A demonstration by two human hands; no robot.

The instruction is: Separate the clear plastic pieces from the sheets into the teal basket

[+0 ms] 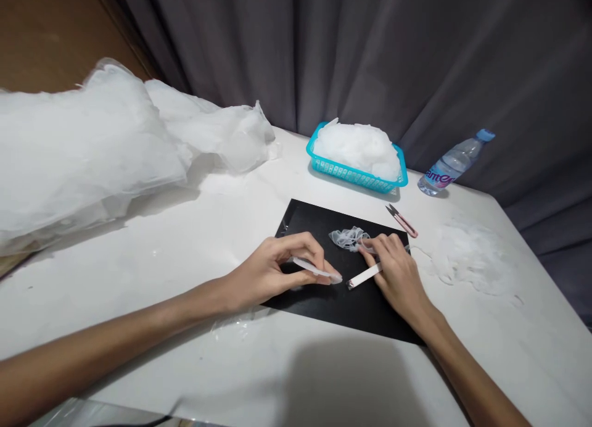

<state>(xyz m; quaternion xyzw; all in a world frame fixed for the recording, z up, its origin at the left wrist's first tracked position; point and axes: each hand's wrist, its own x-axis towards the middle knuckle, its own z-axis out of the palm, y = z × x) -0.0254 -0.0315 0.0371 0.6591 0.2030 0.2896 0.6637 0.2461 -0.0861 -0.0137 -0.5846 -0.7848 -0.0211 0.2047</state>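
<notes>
My left hand (296,263) is closed, pinching a thin, flat, whitish translucent piece (312,268) between thumb and fingers above the black board (319,306). My right hand (393,263) rests at the board's right side with its fingers curled. From under it sticks out a slim white stick-shaped tool (365,276) with a dark, metal-looking tip pointing left; its other end is hidden by the hand. The fingertips of that hand touch a small tangle of translucent white strips (345,237) on the board.
Thread snips (402,221) lie behind the board. A turquoise basket (356,178) holds a heap of white material. A water bottle (451,165) stands to its right. Loose white strands (476,254) spread at the right. Large bags of white material (92,149) fill the left side.
</notes>
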